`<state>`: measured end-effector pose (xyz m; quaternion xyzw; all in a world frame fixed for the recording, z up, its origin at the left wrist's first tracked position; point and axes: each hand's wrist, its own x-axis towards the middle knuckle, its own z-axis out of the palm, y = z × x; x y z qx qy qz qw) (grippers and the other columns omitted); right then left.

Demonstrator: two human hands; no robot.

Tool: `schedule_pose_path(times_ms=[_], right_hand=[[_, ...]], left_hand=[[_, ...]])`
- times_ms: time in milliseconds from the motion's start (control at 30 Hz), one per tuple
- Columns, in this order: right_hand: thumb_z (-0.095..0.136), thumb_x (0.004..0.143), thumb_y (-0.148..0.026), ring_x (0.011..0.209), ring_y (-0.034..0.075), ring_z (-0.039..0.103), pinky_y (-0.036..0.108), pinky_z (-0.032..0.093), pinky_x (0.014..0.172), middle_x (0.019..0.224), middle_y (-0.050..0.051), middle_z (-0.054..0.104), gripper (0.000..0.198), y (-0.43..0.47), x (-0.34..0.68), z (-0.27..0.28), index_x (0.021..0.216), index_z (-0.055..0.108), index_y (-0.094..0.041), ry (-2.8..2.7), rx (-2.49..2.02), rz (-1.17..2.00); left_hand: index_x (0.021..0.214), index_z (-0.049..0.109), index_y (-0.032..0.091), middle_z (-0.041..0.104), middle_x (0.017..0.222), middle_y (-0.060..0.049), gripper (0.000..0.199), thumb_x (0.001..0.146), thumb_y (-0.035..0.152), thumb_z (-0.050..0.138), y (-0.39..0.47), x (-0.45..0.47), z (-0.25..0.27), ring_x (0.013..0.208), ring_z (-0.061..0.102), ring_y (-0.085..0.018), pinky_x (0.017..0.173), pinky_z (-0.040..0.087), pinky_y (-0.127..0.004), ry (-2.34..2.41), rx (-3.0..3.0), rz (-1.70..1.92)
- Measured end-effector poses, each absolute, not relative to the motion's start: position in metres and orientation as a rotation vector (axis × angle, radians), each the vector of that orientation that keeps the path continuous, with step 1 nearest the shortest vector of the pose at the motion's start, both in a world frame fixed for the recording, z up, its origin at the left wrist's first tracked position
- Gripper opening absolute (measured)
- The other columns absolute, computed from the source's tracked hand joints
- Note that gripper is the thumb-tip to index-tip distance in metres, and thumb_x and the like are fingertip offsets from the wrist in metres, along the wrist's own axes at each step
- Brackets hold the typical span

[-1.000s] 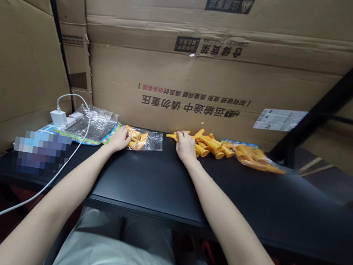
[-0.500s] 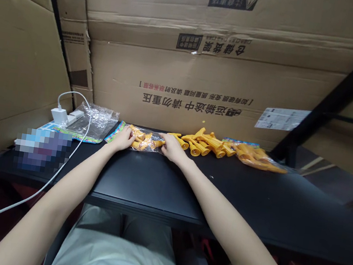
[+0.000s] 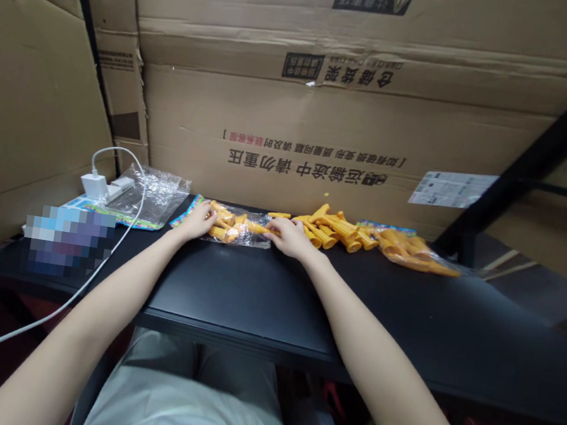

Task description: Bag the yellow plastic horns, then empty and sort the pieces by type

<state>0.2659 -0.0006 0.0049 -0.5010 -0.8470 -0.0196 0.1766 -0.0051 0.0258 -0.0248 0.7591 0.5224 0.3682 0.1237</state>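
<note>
A clear plastic bag (image 3: 250, 238) with a colourful header lies flat on the black table, with several orange-yellow plastic pieces (image 3: 224, 215) inside it. My left hand (image 3: 199, 220) grips the header end of the bag, fingers curled over its edge. At the bag's right end, my right hand (image 3: 288, 236) has its fingers closed by the tip of one orange-yellow piece; whether they pinch the piece or the film around it is hard to see. Just right of that hand lies a loose pile of orange-yellow horn-shaped pieces (image 3: 339, 229), their wide ends hollow.
A filled bag of orange-yellow pieces (image 3: 408, 251) lies at the right. Clear bags (image 3: 158, 194) rest at the left beside a white charger (image 3: 94, 186), whose cable (image 3: 121, 245) crosses the table's left side. Cardboard (image 3: 277, 112) stands behind the black table (image 3: 249, 300).
My right hand has shifted slightly right, and the piece at its fingertips now reaches further toward the bag's right end. My left hand stays at the header end.
</note>
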Motion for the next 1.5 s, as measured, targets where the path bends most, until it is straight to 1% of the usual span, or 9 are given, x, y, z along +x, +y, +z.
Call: schedule_pose_path(times_ms=[167, 367, 633, 833, 967, 1100, 1233, 1367, 1500], right_hand=[[0.059, 0.082, -0.027, 0.088, 0.02, 0.059, 0.036, 0.035, 0.081, 0.093, 0.006, 0.067, 0.014, -0.003, 0.263, 0.007, 0.091, 0.066, -0.019, -2.321, -1.397, 0.054], [0.063, 0.076, -0.032, 0.077, 0.017, 0.057, 0.03, 0.042, 0.072, 0.084, 0.004, 0.066, 0.017, 0.005, 0.258, -0.005, 0.085, 0.068, -0.018, -2.216, -1.231, 0.314], [0.064, 0.071, -0.051, 0.062, 0.014, 0.054, 0.029, 0.045, 0.059, 0.074, 0.005, 0.065, 0.043, 0.001, 0.254, -0.008, 0.089, 0.071, -0.013, -2.081, -1.118, 0.711], [0.064, 0.074, -0.038, 0.072, 0.017, 0.057, 0.03, 0.046, 0.069, 0.079, 0.006, 0.066, 0.025, 0.002, 0.245, -0.011, 0.081, 0.072, -0.015, -2.155, -1.123, 0.516], [0.06, 0.079, -0.032, 0.075, 0.017, 0.058, 0.029, 0.045, 0.073, 0.081, 0.006, 0.065, 0.02, -0.001, 0.243, -0.008, 0.077, 0.073, -0.016, -2.238, -1.083, 0.394], [0.061, 0.08, -0.03, 0.082, 0.018, 0.061, 0.029, 0.046, 0.078, 0.088, 0.008, 0.066, 0.019, -0.003, 0.241, -0.009, 0.084, 0.074, -0.016, -2.263, -1.043, 0.348], [0.065, 0.078, -0.026, 0.09, 0.019, 0.062, 0.032, 0.047, 0.086, 0.095, 0.009, 0.066, 0.02, -0.001, 0.241, -0.012, 0.093, 0.074, -0.017, -2.228, -1.012, 0.366], [0.067, 0.075, -0.022, 0.094, 0.019, 0.063, 0.032, 0.049, 0.088, 0.102, 0.009, 0.067, 0.019, 0.0, 0.244, -0.01, 0.092, 0.074, -0.018, -2.115, -1.071, 0.477], [0.062, 0.077, -0.016, 0.097, 0.018, 0.063, 0.029, 0.049, 0.086, 0.105, 0.009, 0.068, 0.019, -0.001, 0.246, -0.005, 0.094, 0.071, -0.016, -1.923, -1.302, 0.53]], left_hand=[[0.07, 0.043, 0.022, 0.061, 0.1, -0.007, 0.013, 0.083, 0.022, 0.046, 0.025, -0.003, -0.021, 0.11, 0.053, -0.022, 0.099, 0.038, -0.038, 1.593, 2.048, 1.149], [0.071, 0.043, 0.021, 0.059, 0.087, -0.003, 0.014, 0.084, 0.026, 0.047, 0.019, 0.002, -0.016, 0.099, 0.055, -0.021, 0.091, 0.042, -0.035, 1.54, 2.018, 1.138], [0.073, 0.044, 0.021, 0.059, 0.11, -0.008, 0.017, 0.085, 0.031, 0.05, 0.012, 0.008, -0.01, 0.118, 0.049, -0.022, 0.101, 0.036, -0.039, 1.466, 1.902, 1.146], [0.087, 0.04, 0.021, 0.06, 0.099, -0.005, 0.028, 0.083, 0.046, 0.052, 0.007, 0.01, -0.011, 0.099, 0.057, -0.019, 0.09, 0.044, -0.034, 1.434, 1.875, 1.166], [0.091, 0.038, 0.021, 0.058, 0.095, -0.004, 0.034, 0.08, 0.048, 0.057, 0.005, 0.009, -0.012, 0.093, 0.058, -0.018, 0.086, 0.045, -0.034, 1.426, 1.903, 1.135], [0.093, 0.038, 0.021, 0.057, 0.098, -0.003, 0.04, 0.074, 0.044, 0.064, 0.005, 0.008, -0.014, 0.095, 0.056, -0.018, 0.087, 0.044, -0.034, 1.395, 1.983, 1.124], [0.097, 0.039, 0.02, 0.058, 0.093, -0.003, 0.042, 0.075, 0.046, 0.063, 0.008, 0.007, -0.017, 0.087, 0.058, -0.018, 0.082, 0.046, -0.035, 1.347, 1.987, 1.084], [0.102, 0.044, 0.019, 0.06, 0.1, -0.006, 0.04, 0.076, 0.043, 0.062, 0.009, 0.007, -0.017, 0.093, 0.058, -0.02, 0.086, 0.046, -0.038, 1.351, 2.049, 1.109], [0.105, 0.051, 0.019, 0.059, 0.115, -0.009, 0.031, 0.079, 0.033, 0.06, 0.007, 0.007, -0.013, 0.116, 0.052, -0.023, 0.101, 0.038, -0.039, 1.309, 2.233, 1.139]])
